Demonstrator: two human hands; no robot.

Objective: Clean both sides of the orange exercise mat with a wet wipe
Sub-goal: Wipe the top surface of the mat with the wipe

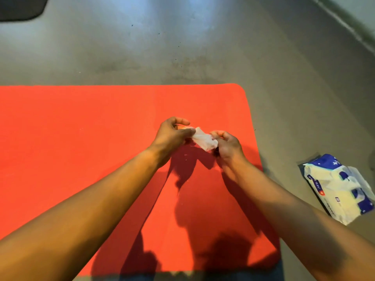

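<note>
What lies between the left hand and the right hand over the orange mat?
A crumpled white wet wipe: the left hand pinches one end, the right hand the other, over the orange mat. The head view shows it.

A single view is given, taken from a camera worn on the head and aimed forward and steeply down at the grey floor (pixel 182 47). The orange mat (pixel 81 138) is seen from above at close range (the lens is wide-angle, so much floor beyond it is taken in). Both forearms are seen entering from the bottom corners, and the left hand (pixel 172 136) and right hand (pixel 229 148), with the wet wipe (pixel 204 140) pinched between them, are framed near the centre.
</note>
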